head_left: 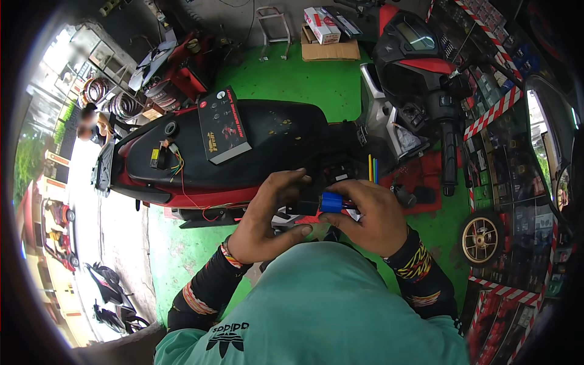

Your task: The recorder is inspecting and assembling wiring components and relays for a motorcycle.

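My right hand [372,214] pinches a small blue cylinder-like piece [331,202] between thumb and fingers. A dark block-like piece [302,208] lies in line with it, between my two hands; whether they are joined I cannot tell. My left hand [263,216] is beside the dark piece, thumb and fingers spread apart. Both hands are just in front of a scooter's black seat [277,137]. On that seat lie a black and red box [224,128], a small yellow-labelled part [157,157] with coloured wires [177,165], and a dark ring [171,128].
The scooter's handlebar grip [449,152] and mirror [547,146] rise at the right. Thin yellow and blue sticks [373,169] stand beyond my right hand. A gold-rimmed wheel [479,238] is near the shelves at right. A cardboard box [331,51] sits on the green floor [286,73].
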Motion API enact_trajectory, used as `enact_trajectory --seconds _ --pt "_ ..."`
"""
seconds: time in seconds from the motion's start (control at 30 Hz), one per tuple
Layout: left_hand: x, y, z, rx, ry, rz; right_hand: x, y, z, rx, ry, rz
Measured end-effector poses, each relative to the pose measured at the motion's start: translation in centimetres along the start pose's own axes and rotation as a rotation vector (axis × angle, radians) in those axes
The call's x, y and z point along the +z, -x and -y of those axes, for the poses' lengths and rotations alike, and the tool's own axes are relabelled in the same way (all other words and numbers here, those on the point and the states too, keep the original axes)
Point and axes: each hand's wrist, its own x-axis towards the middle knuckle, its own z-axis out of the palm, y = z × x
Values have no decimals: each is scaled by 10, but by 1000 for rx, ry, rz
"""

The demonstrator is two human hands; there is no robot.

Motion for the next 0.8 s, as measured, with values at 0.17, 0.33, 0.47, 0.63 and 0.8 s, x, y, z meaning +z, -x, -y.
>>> enact_trajectory --seconds 0.17,0.33,0.47,0.63,0.8 --pt "5 2 1 -181 28 17 2 0 0 -245 303 -39" --pt "5 -4 2 -363 -150 78 4 -6 8 -376 487 -147" --pt "12 6 19 -179 -172 -47 7 -5 5 -281 470 -107" --pt "7 13 31 19 -106 -93 5 -5 11 -398 429 -94" --pt "0 11 22 -1 -134 -65 0 -8 19 -371 417 -60"
